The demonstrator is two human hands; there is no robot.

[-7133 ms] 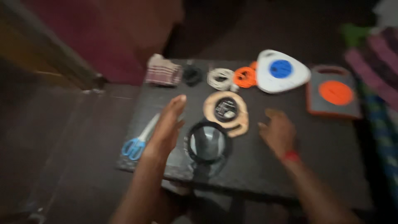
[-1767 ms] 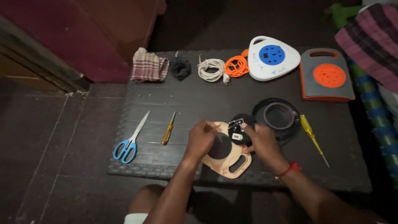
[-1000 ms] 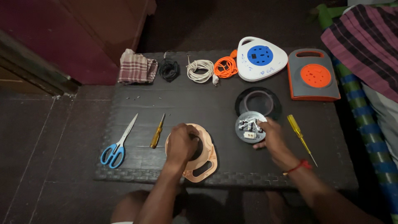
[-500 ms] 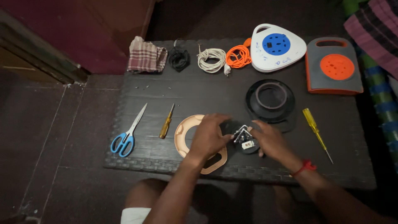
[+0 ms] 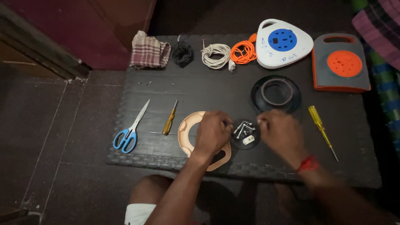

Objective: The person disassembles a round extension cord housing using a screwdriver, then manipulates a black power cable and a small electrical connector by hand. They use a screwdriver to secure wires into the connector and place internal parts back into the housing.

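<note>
My left hand (image 5: 213,132) and my right hand (image 5: 281,132) grip opposite edges of a small round black socket plate (image 5: 245,134) with metal contacts and a white piece on its upturned face. The plate rests on a dark mat. Under my left hand lies a tan ring-shaped reel casing (image 5: 189,132) with a handle slot. A black round reel drum (image 5: 276,93) lies just behind my right hand. My right wrist wears a red band.
On the dark table (image 5: 208,87): blue-handled scissors (image 5: 129,130), a small yellow screwdriver (image 5: 169,120), a longer yellow tester screwdriver (image 5: 320,126), checked cloth (image 5: 149,52), black cord (image 5: 182,53), white cord (image 5: 216,56), orange cord (image 5: 243,51), white-blue extension reel (image 5: 283,43), grey-orange reel (image 5: 341,63). Striped fabric (image 5: 377,25) at right.
The socket plate went from my right hand beside the black drum to between both hands, in front of the tan casing. Both hands now hold it.
</note>
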